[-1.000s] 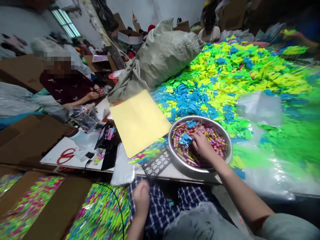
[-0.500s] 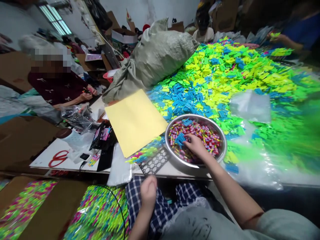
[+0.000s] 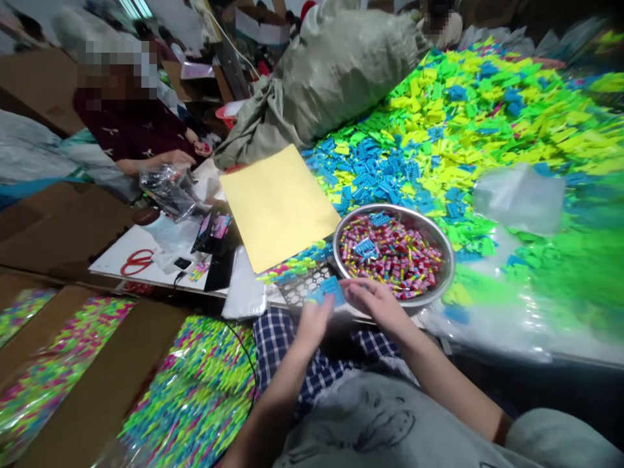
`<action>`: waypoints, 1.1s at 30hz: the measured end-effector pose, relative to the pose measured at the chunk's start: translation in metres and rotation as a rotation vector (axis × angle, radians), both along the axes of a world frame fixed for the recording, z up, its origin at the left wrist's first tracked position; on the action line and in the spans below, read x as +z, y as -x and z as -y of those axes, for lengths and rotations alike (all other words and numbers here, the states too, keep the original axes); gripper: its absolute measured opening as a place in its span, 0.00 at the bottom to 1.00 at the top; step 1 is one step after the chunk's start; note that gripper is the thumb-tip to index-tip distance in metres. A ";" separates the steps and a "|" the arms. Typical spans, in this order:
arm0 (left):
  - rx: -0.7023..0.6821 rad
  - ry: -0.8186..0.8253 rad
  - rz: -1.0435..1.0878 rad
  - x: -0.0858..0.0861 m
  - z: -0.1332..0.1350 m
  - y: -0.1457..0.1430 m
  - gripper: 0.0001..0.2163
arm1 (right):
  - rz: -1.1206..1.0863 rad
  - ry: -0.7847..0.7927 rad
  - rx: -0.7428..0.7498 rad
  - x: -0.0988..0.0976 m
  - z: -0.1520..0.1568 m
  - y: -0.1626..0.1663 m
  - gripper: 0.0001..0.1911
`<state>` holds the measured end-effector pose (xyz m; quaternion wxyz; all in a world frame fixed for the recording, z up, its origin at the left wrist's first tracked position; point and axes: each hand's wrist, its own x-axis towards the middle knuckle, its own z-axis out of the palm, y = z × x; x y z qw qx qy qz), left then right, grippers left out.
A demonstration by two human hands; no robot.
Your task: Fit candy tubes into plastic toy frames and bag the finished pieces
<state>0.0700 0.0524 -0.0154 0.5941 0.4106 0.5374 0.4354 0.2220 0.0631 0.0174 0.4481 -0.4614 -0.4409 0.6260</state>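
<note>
My left hand (image 3: 314, 322) is closed on a flat blue plastic piece (image 3: 331, 290) in front of the table edge. At the piece's right side, the fingertips of my right hand (image 3: 377, 302) are pressed together against it; blur hides the exact grip. Just behind my right hand stands a round metal bowl (image 3: 451, 273), filled with small pink, red and yellow striped tube-like pieces (image 3: 414, 257). Two more blue plastic pieces (image 3: 364, 247) lie on top of them. A dark perforated mat (image 3: 299, 286) lies behind my left hand.
A yellow sheet (image 3: 280, 208) and a row of coloured pieces lie left of the bowl. Behind it spreads a heap of green, yellow and blue pieces (image 3: 439, 136), beside a grey sack (image 3: 336, 78). Red scissors (image 3: 136, 262) lie left. Another person (image 3: 141, 130) sits across. Boxes hold bagged pieces (image 3: 190, 383).
My right hand has come out of the bowl toward me with a blue piece. My left hand has risen from my lap to meet it. The view has shifted slightly.
</note>
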 end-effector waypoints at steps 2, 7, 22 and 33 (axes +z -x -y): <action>0.014 0.017 0.048 0.000 0.005 0.003 0.21 | -0.136 0.043 -0.109 -0.005 0.000 0.003 0.18; 0.039 0.017 0.130 0.000 0.013 0.009 0.21 | -0.440 0.162 -0.149 0.002 0.003 0.013 0.17; 0.019 -0.033 0.100 0.006 0.019 0.015 0.17 | -0.576 0.306 -0.067 0.004 0.012 0.027 0.15; -0.262 -0.611 -0.936 0.050 0.007 0.050 0.15 | -0.514 0.215 -0.219 0.009 0.024 0.026 0.15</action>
